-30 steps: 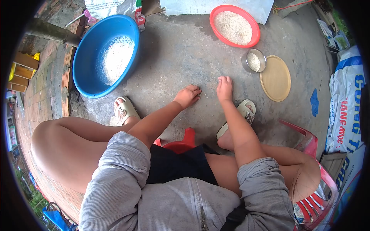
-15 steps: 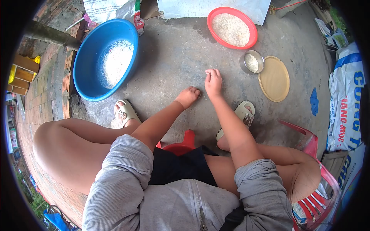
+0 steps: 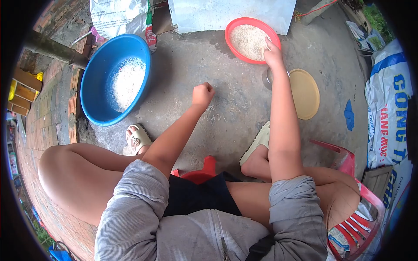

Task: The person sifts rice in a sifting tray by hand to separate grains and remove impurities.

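My right hand (image 3: 273, 54) reaches over the near right rim of a red basin (image 3: 230, 48), with a finger stretched out above the pale rice-like grains (image 3: 247, 41) inside. Its finger and thumb look apart, and I see nothing held there. Below that forearm, a small metal bowl (image 3: 266, 78) is mostly hidden. Beside it lies a round tan lid or tray (image 3: 305, 93). My left hand (image 3: 203, 94) is closed in a fist above the concrete floor. Whatever it may hold is hidden. Left of it, a big blue basin (image 3: 87, 89) contains whitish grain (image 3: 128, 82).
A white sack (image 3: 119, 19) and a pale metal sheet (image 3: 230, 16) stand at the back. Large printed sacks (image 3: 387, 108) and a red plastic chair (image 3: 374, 200) are on the right. A blue scrap (image 3: 349, 115) lies on the floor. A red stool (image 3: 200, 174) shows beneath me.
My right hand has moved forward and right, from the middle of the floor to the red basin. My left hand has shifted slightly forward and left, still closed. The view has tilted a little.
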The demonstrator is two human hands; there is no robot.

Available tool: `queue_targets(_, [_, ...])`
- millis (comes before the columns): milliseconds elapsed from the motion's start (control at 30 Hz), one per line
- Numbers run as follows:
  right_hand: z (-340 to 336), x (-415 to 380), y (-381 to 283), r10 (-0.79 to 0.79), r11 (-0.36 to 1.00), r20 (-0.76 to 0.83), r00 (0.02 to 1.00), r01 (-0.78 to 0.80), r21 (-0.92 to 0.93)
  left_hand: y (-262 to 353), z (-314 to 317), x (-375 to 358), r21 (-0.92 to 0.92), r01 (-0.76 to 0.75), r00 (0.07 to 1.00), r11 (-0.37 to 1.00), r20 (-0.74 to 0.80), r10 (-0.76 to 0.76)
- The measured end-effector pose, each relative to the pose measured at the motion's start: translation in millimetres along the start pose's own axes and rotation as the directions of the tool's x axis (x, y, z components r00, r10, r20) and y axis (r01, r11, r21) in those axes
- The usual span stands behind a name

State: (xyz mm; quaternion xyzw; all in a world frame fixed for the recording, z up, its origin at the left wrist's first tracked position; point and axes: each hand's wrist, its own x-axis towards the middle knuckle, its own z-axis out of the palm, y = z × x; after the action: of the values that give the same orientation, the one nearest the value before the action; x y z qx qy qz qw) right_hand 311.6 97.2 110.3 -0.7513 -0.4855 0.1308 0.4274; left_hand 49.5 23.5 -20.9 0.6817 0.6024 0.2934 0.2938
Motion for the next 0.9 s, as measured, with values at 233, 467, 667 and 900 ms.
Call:
queue_targets(233, [0, -66, 113, 0.607, 0.757, -0.522, 0.6, -0.635, 0.151, 135, -22, 92, -0.476, 0.113, 0.987, 0.872, 0.153, -0.044])
queue_targets(467, [8, -73, 137, 0.834, 0.25, 0.122, 0.538, -0.565, 0.786, 135, -22, 95, -0.259, -0.02, 0.951, 0.966, 0.292, 0.098])
queue_targets(667, [30, -107, 60, 0.831, 0.412, -0.115, 0.545, -0.462, 0.786, 84, -26, 38, -0.442, 0.561, 0.715, 0.7, 0.685, -0.14])
queue_targets(900, [108, -179, -9, 0.578, 0.599, -0.047, 0.815, -0.384, 0.703, 63, -39, 34, -0.544, 0.514, 0.778, 0.663, 0.621, -0.094])
